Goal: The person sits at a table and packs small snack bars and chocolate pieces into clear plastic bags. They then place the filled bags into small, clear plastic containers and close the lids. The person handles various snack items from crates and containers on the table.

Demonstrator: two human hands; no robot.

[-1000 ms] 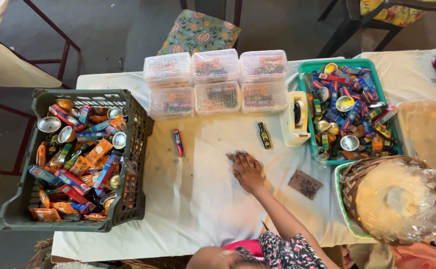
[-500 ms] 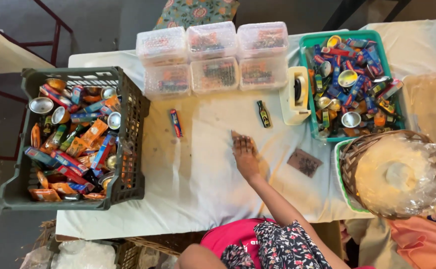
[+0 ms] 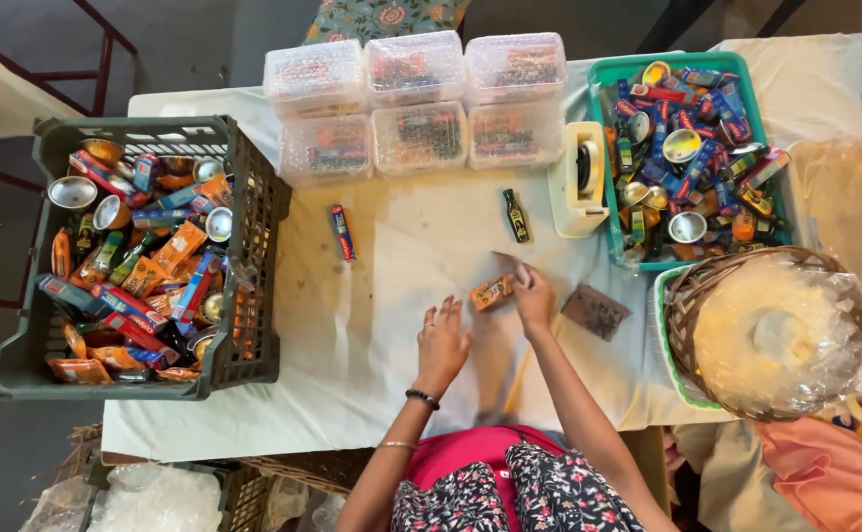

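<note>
My right hand [image 3: 532, 299] grips a small orange packet [image 3: 491, 293] just above the white tablecloth [image 3: 372, 296] near the table's middle. My left hand [image 3: 442, 340] rests flat on the cloth beside it, fingers apart, holding nothing; a dark bracelet is on that wrist. A small dark bottle [image 3: 517, 216] and a red-and-blue tube [image 3: 342, 232] lie loose on the cloth farther back. A dark patterned card [image 3: 596, 311] lies just right of my right hand.
A dark crate [image 3: 254, 197] full of packets and tins stands at the left. Several clear lidded boxes [image 3: 416, 99] line the back. A teal tray [image 3: 603, 158] of small items, a cream tape dispenser [image 3: 579, 177] and a wicker basket [image 3: 687, 296] are at the right.
The right hand has come in and taken up the orange packet. The left hand lies lower on the cloth and to the left of where the single hand was.
</note>
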